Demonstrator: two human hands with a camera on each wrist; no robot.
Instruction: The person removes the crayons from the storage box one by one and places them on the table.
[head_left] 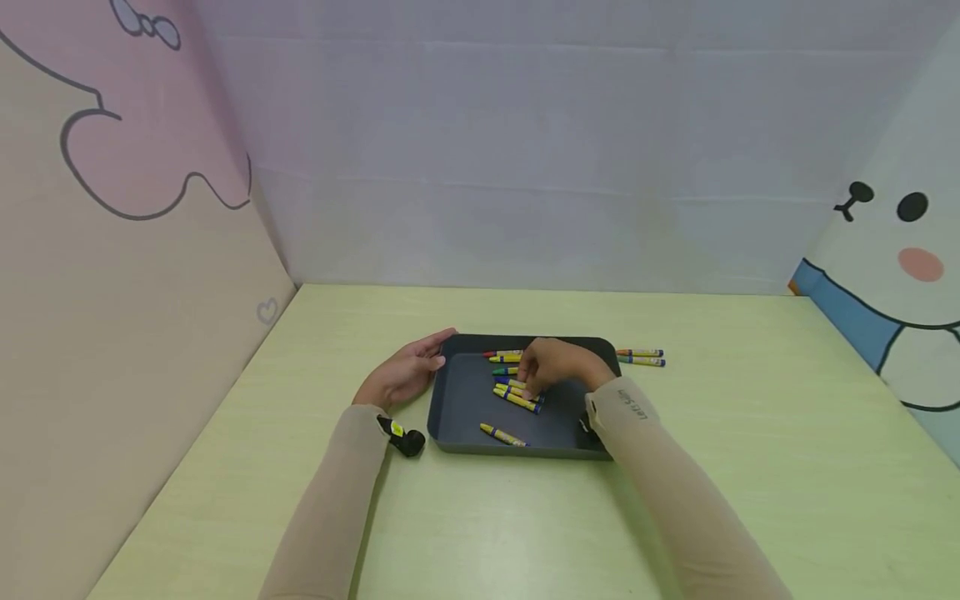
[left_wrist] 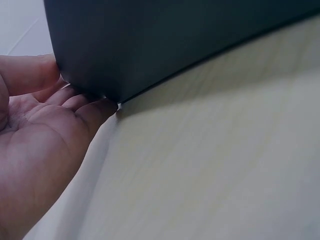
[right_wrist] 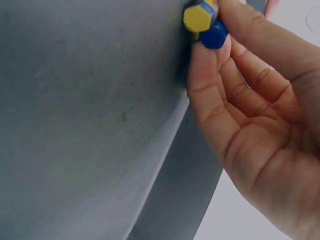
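Note:
A dark grey tray (head_left: 465,447) lies on the table with several crayons in it. My left hand (head_left: 405,373) holds its left side; in the left wrist view the thumb (left_wrist: 37,74) meets the tray wall and the other fingers curl at its bottom edge. Over the crayons, my right hand (head_left: 558,363) pinches a blue-ended crayon (right_wrist: 214,35) between thumb and index finger. A yellow-ended crayon (right_wrist: 197,19) sits against it; whether it is gripped too, I cannot tell. Nearby lie a green crayon (head_left: 505,371) and a red crayon (head_left: 501,353). One crayon (head_left: 502,434) lies apart near the tray's front.
Two more crayons, an orange one (head_left: 641,352) and another (head_left: 643,362) below it, show beyond the tray's right rim. The pale wooden table (head_left: 480,525) meets a white cloth wall (head_left: 487,167) at the back. Printed panels stand on both sides.

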